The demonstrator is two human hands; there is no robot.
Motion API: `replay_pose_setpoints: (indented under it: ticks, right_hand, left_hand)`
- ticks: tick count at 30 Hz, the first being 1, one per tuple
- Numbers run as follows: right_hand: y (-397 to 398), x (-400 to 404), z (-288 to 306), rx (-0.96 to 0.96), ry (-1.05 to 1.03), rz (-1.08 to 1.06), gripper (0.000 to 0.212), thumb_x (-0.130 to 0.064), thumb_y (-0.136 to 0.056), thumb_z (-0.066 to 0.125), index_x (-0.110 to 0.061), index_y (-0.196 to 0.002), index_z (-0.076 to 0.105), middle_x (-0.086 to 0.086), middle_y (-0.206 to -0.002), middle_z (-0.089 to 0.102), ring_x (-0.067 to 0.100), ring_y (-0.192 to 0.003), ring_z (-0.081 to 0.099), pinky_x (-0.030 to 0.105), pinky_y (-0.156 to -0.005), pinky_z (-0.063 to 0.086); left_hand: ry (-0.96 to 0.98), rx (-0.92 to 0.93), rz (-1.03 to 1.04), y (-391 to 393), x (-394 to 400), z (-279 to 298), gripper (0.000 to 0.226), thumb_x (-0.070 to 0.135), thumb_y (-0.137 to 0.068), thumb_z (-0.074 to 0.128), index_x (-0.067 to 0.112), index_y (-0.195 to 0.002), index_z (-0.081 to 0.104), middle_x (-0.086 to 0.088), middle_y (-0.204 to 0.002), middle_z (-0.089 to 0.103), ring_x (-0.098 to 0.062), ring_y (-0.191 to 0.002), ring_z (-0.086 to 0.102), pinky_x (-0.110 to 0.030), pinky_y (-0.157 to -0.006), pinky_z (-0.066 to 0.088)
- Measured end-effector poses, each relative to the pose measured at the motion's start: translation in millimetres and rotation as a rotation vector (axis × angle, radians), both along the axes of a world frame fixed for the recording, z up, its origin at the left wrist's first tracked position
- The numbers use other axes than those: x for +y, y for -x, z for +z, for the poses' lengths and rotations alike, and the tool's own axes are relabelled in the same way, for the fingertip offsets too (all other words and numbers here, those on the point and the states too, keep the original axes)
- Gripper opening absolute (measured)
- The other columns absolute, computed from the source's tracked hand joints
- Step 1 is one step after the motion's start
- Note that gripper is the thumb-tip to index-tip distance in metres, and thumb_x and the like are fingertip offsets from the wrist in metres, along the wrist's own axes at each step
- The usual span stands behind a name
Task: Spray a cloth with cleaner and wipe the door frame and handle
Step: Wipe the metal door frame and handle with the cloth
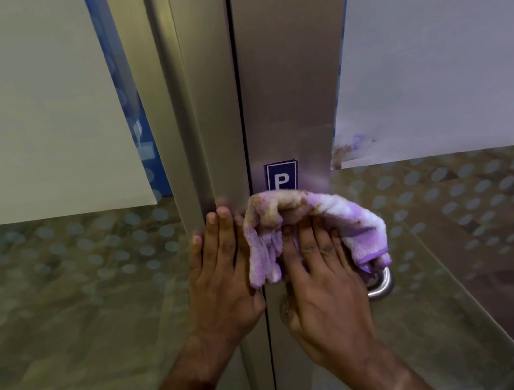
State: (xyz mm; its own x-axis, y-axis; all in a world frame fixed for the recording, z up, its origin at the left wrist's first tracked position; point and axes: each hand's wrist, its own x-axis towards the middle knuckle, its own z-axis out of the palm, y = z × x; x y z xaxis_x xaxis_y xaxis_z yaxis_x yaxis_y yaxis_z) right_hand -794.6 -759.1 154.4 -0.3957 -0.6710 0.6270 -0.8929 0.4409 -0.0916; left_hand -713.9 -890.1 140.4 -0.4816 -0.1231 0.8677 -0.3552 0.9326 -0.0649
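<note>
A purple and white cloth point(348, 213), stained brown along its top, is pressed flat against the brushed metal door frame point(281, 70) by my right hand point(322, 283). It covers the bottom of a small blue sticker point(281, 175) with a white letter P. My left hand point(219, 270) lies flat, fingers together, on the left metal frame post point(214, 99) beside the cloth and holds nothing. The round steel door handle point(381, 284) peeks out just below the cloth's right corner, partly hidden by my right hand. No spray bottle is in view.
A dark vertical gap point(239, 94) separates the two metal frame posts. Glass panels with a frosted dot pattern point(74, 278) flank the frame. White sheets cover the upper glass on the left point(22, 116) and right point(448, 40); the right one is smudged at its lower corner.
</note>
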Motion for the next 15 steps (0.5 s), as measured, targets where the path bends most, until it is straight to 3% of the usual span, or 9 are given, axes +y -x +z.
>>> replay_pose_setpoints:
  ticks: [3,5,8,10,12,15]
  right_hand:
    - [-1,6,-9,0.009,-0.077,-0.011,0.081,-0.022,-0.066,0.07,-0.006,-0.142,0.046,0.021,-0.147,0.046,0.036,-0.139,0.033,0.043,-0.117,0.017]
    - [2,2,-5,0.031,-0.05,-0.018,0.085,-0.02,-0.063,0.071,-0.007,-0.143,0.045,0.022,-0.147,0.044,0.036,-0.139,0.03,0.044,-0.116,0.017]
    - [9,-13,20,0.084,0.099,-0.007,0.079,-0.018,-0.07,0.055,-0.007,-0.146,0.033,0.021,-0.153,0.031,0.036,-0.142,0.024,0.049,-0.117,0.017]
    - [12,-22,34,0.099,0.182,-0.005,0.073,-0.018,-0.077,0.043,-0.008,-0.148,0.026,0.013,-0.158,0.014,0.034,-0.145,0.018,0.049,-0.12,0.013]
    - [12,-23,34,0.105,0.206,-0.007,0.073,-0.017,-0.079,0.042,-0.008,-0.149,0.026,0.005,-0.16,0.006,0.032,-0.146,0.017,0.047,-0.121,0.011]
    - [10,-12,18,0.09,0.137,0.002,0.077,-0.015,-0.072,0.048,-0.007,-0.147,0.034,0.018,-0.156,0.028,0.035,-0.144,0.025,0.047,-0.12,0.017]
  left_hand:
    - [0.015,-0.034,0.046,-1,-2,-2,0.07,0.05,-0.102,0.009,0.009,-0.155,-0.01,-0.007,-0.164,-0.023,-0.021,-0.152,-0.015,-0.037,-0.124,-0.008]
    - [0.006,-0.014,0.038,0,-1,-1,0.066,0.045,-0.103,0.008,0.01,-0.155,-0.01,-0.006,-0.164,-0.022,-0.02,-0.153,-0.014,-0.037,-0.124,-0.007]
    - [0.0,0.04,0.021,3,1,-2,0.061,0.026,-0.103,0.019,0.013,-0.157,-0.005,-0.003,-0.165,-0.018,-0.02,-0.153,-0.01,-0.037,-0.124,-0.005]
    - [0.005,0.028,0.046,3,-1,-4,0.076,0.019,-0.09,0.035,0.015,-0.158,-0.001,-0.004,-0.165,-0.017,-0.021,-0.153,-0.009,-0.037,-0.125,-0.005]
    - [0.01,0.025,0.057,3,-1,-6,0.08,0.018,-0.086,0.037,0.015,-0.158,0.0,-0.005,-0.165,-0.016,-0.022,-0.154,-0.009,-0.038,-0.125,-0.005]
    - [0.005,0.047,0.01,3,0,-4,0.061,0.022,-0.1,0.018,0.015,-0.157,-0.003,-0.003,-0.166,-0.016,-0.02,-0.153,-0.009,-0.037,-0.125,-0.006]
